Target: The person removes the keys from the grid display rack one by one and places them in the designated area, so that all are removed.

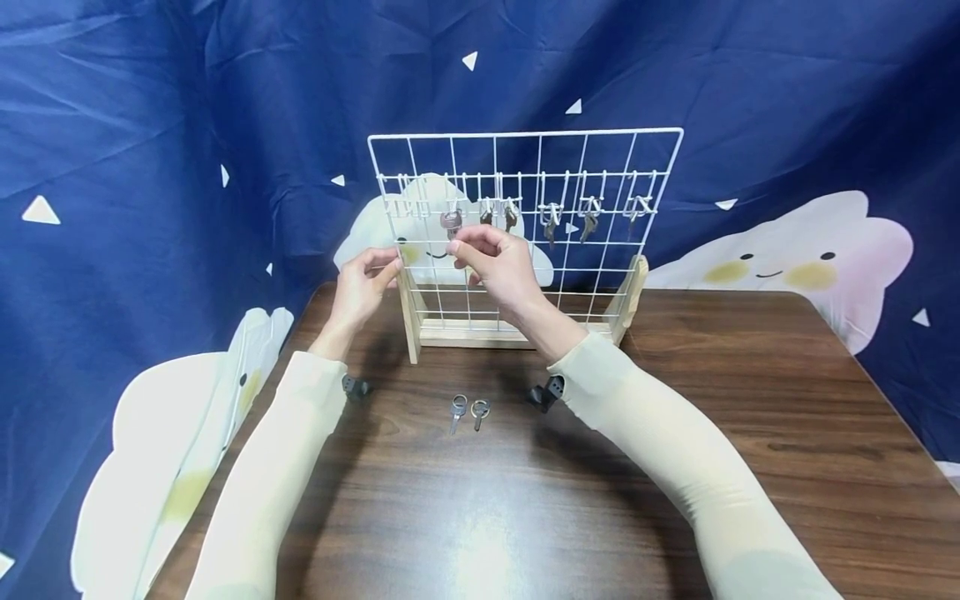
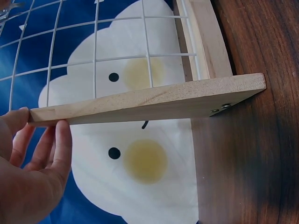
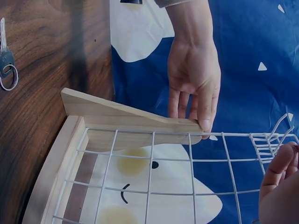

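Note:
My left hand (image 1: 358,290) grips the top of the wooden side support (image 2: 140,105) of a white wire grid rack (image 1: 517,133), thumb on one side and fingers on the other. My right hand (image 1: 498,271) is raised in front of the grid, its thumb and fingertips pinching the lower end of a pinkish-headed key (image 1: 452,220) by a hook. The right wrist view cuts off those fingertips at its edge. Two keys with rings lie on the table: a silver key (image 1: 457,411) and a darker key (image 1: 480,412).
Several other keys, among them a brass-toned key (image 1: 589,223), hang from hooks along the grid to the right. Bare white hooks (image 1: 408,196) are at the upper left. The rack stands on a brown wooden table (image 1: 750,400) before a blue curtain (image 1: 285,100).

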Action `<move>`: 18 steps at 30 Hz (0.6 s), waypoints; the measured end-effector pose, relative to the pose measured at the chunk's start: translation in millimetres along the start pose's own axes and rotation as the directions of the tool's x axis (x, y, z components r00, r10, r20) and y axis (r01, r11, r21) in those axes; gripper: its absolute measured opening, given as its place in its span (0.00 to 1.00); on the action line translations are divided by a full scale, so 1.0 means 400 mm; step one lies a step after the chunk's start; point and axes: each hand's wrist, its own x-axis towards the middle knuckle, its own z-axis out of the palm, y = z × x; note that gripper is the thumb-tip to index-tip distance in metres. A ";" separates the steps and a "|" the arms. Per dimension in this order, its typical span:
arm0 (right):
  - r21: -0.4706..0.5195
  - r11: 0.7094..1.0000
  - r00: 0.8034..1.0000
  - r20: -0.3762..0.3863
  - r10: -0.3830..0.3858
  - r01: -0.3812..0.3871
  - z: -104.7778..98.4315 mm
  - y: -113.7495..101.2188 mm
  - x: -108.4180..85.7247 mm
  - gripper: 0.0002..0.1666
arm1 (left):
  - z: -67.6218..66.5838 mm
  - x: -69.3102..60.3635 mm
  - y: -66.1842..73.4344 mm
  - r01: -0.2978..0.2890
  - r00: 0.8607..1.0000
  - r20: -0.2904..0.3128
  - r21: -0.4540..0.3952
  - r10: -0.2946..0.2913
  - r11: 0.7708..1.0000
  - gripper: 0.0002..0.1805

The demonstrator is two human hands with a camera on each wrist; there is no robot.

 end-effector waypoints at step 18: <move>-0.067 0.979 0.976 0.092 0.196 -0.191 -0.023 0.067 -0.111 0.12 | 0.000 0.011 -0.023 -0.002 1.000 0.001 -0.024 0.002 1.000 0.18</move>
